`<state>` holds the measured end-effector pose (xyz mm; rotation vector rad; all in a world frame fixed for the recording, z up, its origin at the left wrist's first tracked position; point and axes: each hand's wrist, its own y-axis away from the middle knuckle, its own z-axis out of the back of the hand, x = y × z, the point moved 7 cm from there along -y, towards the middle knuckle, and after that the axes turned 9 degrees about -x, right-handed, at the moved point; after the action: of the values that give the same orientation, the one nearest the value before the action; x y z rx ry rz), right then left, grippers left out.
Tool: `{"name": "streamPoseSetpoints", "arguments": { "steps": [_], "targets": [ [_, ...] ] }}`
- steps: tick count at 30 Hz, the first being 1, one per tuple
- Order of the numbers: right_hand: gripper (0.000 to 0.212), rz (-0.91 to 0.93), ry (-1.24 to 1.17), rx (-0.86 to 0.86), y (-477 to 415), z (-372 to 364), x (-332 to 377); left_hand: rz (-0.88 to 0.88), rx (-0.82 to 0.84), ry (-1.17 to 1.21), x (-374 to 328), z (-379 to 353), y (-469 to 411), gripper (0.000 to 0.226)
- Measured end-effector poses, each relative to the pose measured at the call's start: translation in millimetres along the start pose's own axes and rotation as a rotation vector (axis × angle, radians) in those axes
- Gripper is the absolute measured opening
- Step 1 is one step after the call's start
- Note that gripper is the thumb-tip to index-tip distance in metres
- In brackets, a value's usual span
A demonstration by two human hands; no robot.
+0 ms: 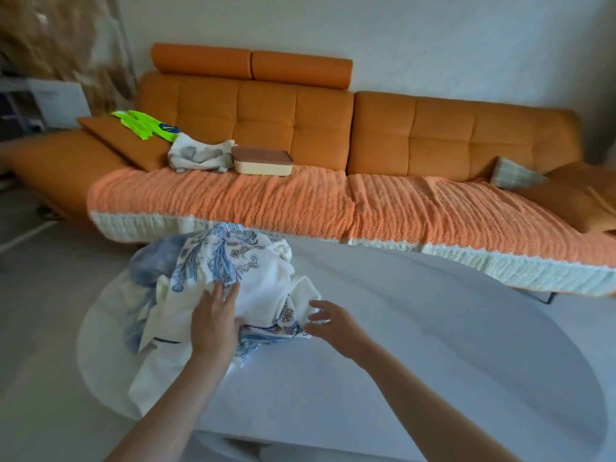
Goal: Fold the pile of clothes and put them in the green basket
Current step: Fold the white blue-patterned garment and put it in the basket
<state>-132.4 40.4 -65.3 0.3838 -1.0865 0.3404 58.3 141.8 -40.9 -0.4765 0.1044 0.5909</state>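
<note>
My left hand (pixel 213 325) lay flat on the pile of clothes (pixel 263 285), fingers straight and close together, pressing on the white cloth near the front of the heap. My right hand (pixel 333 323) was just beside the pile's right edge, fingers spread and loosely bent, holding nothing. I could not tell whether its fingertips touched the cloth.

The pile sat unfolded on the left part of the white oval table (pixel 433 345). It was a jumble of white fabric, a piece printed with blue leaves and brown paisley, and something soft blue at the back left. One white piece hung over the table's near-left edge.

Behind the table stood an orange sofa (pixel 300 111) with an orange and cream throw (pixel 266 201) over its seat. On the seat were a bundled white and grey patterned cloth (pixel 200 158) and, touching it on the right, a cream box with a brown lid (pixel 263 161). Something bright green (pixel 143 125) lay on the sofa's left cushion; I could not tell what it was.
</note>
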Motion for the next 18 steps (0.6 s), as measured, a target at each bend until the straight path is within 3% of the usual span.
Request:
{"name": "streamPoseSetpoints", "arguments": {
  "steps": [2, 4, 7, 9, 12, 15, 17, 18],
  "targets": [
    [0.049, 0.0, -0.019, -0.009, -6, -4, 1, -0.019, -0.092, 0.054, -3, 5, -4, 0.047],
    [0.046, -0.004, -0.047, -0.027, -9, -6, 3, -0.012, -0.119, 0.16, -11, 11, -5, 0.039],
    [0.058, -0.061, -0.237, -0.072, -11, -1, 15, -0.042, -0.097, 0.505, -49, 23, -1, 0.033],
    [0.065, -0.111, -0.27, -0.104, -11, 10, 26, -0.145, 0.018, 0.711, -91, 27, 10, 0.035],
    [0.071, -0.16, -0.152, -0.15, -15, 32, 23, -0.32, 0.283, 0.729, -148, 6, 38, 0.031],
    [0.032, -0.143, 0.032, -0.358, -18, 70, -2, -0.371, 0.431, 0.684, -168, -17, 59, 0.033],
    [0.013, -0.162, 0.065, -0.465, -17, 100, -25, -0.343, 0.328, 0.78, -162, -7, 52, 0.034],
    [0.017, -0.168, 0.093, -0.501, -16, 114, -34, -0.319, 0.196, 0.805, -154, 4, 43, 0.032]
  ]
}}
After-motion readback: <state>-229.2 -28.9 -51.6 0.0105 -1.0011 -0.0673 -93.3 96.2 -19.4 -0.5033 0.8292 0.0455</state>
